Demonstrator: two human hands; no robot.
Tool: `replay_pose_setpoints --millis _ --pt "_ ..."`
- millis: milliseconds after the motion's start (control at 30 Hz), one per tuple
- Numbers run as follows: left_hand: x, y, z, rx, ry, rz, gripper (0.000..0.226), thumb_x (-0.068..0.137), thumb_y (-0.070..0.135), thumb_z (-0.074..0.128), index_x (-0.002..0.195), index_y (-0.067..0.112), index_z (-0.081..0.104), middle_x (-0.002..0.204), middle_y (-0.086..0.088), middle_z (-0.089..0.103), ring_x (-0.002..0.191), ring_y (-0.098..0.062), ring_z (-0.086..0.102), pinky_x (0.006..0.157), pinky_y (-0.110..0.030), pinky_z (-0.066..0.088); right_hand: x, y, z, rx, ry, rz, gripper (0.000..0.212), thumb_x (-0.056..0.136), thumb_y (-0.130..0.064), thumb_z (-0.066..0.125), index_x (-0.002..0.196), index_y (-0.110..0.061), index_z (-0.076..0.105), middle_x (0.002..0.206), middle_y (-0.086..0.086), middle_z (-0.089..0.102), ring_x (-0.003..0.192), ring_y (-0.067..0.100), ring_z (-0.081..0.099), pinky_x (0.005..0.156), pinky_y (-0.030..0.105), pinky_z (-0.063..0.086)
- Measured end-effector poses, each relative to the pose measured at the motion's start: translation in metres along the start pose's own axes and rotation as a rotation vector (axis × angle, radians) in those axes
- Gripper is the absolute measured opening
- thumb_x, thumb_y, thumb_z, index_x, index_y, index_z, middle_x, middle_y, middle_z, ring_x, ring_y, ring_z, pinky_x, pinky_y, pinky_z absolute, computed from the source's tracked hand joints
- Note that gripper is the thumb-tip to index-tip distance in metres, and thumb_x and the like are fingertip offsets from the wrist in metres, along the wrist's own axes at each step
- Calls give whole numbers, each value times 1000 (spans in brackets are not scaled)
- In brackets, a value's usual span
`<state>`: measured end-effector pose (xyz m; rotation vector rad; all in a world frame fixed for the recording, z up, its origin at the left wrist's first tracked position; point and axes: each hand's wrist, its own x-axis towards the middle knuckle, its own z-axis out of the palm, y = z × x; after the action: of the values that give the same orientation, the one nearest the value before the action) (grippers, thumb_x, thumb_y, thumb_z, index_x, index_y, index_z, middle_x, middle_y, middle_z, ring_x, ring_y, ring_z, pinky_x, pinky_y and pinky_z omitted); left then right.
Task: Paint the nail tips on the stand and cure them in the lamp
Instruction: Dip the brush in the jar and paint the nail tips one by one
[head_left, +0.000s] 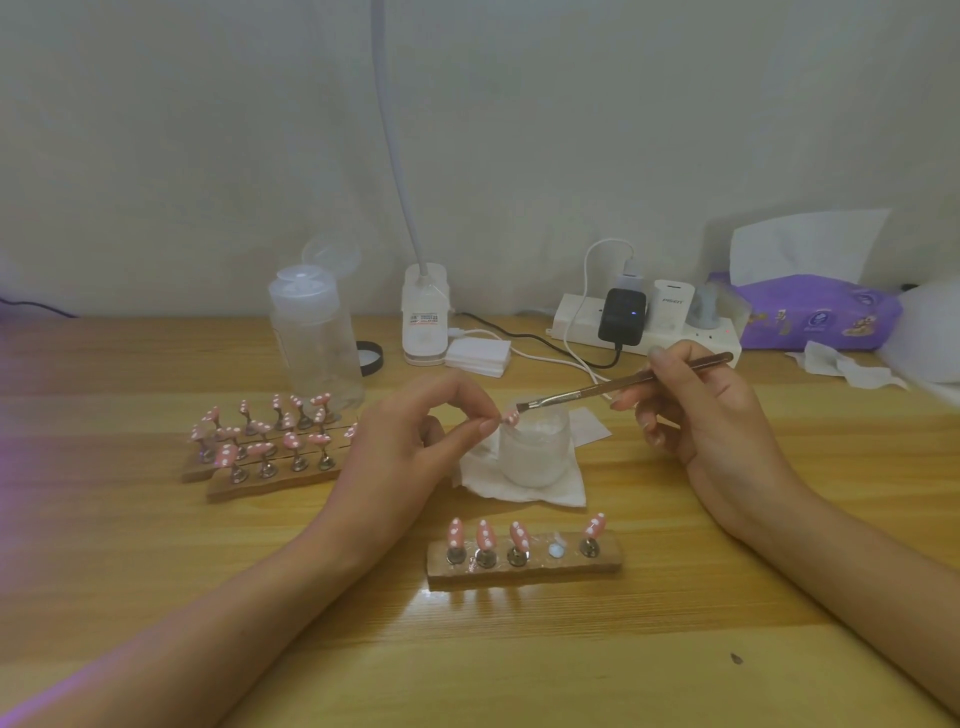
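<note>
Left hand (415, 441) pinches a small pink nail tip with white dots (511, 417) between thumb and forefinger, above the frosted glass cup (535, 452) on a white tissue (524, 491). Right hand (701, 410) is closed on a thin brown-handled brush (623, 384); its bristles touch the held tip. Near wooden stand (524, 564) carries four pink dotted tips, one post bare. Two further wooden stands (270, 467) at left are fully loaded.
</note>
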<state>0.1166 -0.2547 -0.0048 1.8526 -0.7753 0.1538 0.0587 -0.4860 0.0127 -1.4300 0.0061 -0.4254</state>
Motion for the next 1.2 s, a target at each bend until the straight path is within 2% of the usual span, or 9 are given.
replay_pose_setpoints --millis 133,300,400,533,767,867,967,1067,1200 --pt "0 0 0 -5 3 5 11 90 13 70 84 22 69 88 15 68 45 -3 42 52 -11 37 -1 -1 1 0 -69 -21 22 80 -49 64 66 -33 64 75 7 74 54 11 56 48 19 44" --pt "-1 0 0 -13 3 -2 10 90 12 70 84 20 69 78 20 65 44 -3 42 52 -8 35 0 1 0 -4 13 1 22 83 -42 63 64 -31 63 74 8 73 52 10 55 45 18 42" --pt "0 0 1 -14 2 0 9 90 13 70 84 20 69 82 18 66 45 -3 44 52 -9 36 -1 0 0 14 -38 -15 22 79 -49 64 65 -33 64 74 7 74 53 9 56 46 18 42" --pt "0 -1 0 -10 0 6 9 90 16 71 84 23 69 88 16 68 46 -3 44 53 -11 38 -1 0 2 -20 -43 -11 22 83 -46 62 66 -33 65 76 9 74 53 11 56 45 18 42" --pt "0 -1 0 -16 5 -3 10 90 14 71 83 21 69 85 16 69 47 -4 47 54 -17 43 -1 0 2 -14 -62 -13 22 82 -48 62 66 -34 65 76 8 74 53 10 55 45 18 41" --pt "0 -1 0 -18 5 -2 8 90 14 71 83 19 69 86 15 70 46 -4 47 54 -18 44 1 2 0 -3 -13 2 23 83 -44 62 63 -33 65 75 9 74 51 10 55 44 18 40" --pt "0 -1 0 -16 12 -4 8 89 16 72 83 20 69 83 17 69 47 -6 47 53 -23 46 2 2 -1 24 -23 -1 22 80 -48 65 64 -33 65 76 8 74 53 9 55 45 17 40" --pt "0 0 0 -3 11 5 9 89 16 72 83 22 69 79 21 67 47 -4 43 52 -18 43 1 2 0 -7 -74 -11 21 81 -51 64 69 -33 65 78 10 74 55 10 57 45 17 40" --pt "0 -1 0 2 19 3 10 88 17 73 82 23 70 80 18 68 49 -5 48 56 -17 45 2 4 -2 15 5 14 20 84 -44 62 71 -29 64 76 10 73 55 10 56 44 18 39"
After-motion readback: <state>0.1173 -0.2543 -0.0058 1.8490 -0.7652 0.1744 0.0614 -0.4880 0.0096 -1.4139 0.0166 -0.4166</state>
